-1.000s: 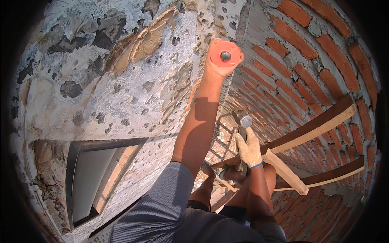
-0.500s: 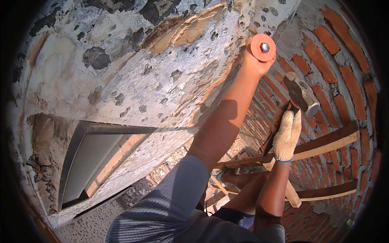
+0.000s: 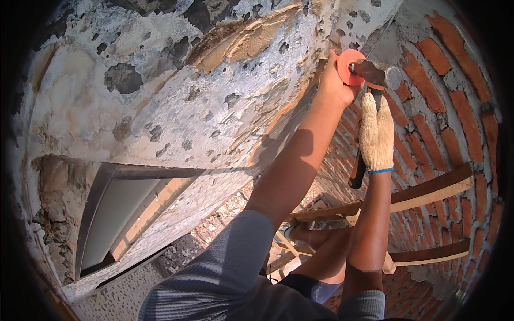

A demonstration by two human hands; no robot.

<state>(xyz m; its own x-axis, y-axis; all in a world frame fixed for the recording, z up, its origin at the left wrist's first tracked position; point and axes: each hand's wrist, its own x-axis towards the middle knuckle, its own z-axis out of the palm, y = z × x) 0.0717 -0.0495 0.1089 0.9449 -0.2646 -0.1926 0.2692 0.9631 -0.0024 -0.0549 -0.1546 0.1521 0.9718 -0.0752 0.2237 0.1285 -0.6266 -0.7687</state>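
Note:
My bare left hand [image 3: 335, 88] is wrapped round a tool with a round orange-red hand guard [image 3: 349, 75], a chisel by its look. It is held up at the corner where the plaster wall meets the brickwork, and its shaft and tip are hidden behind the guard and hand. In a cream knitted glove with a blue cuff, my right hand [image 3: 376, 136] grips a short-handled sledgehammer [image 3: 384, 75]. The hammer's steel head is at the chisel's struck end and appears to touch it. Its dark handle with some orange runs down past the glove.
A peeling, pitted plaster wall [image 3: 214, 112] fills the left, with a dark-framed opening [image 3: 134, 214] low in it. Curved red brickwork [image 3: 423, 134] stands on the right. Wooden bars [image 3: 433, 192] cross in front of the bricks near my legs. Rubble [image 3: 225, 214] lies below.
The hammer has swung up and to the left, from beside the bricks to the chisel's end. My left hand with the chisel has shifted only slightly right.

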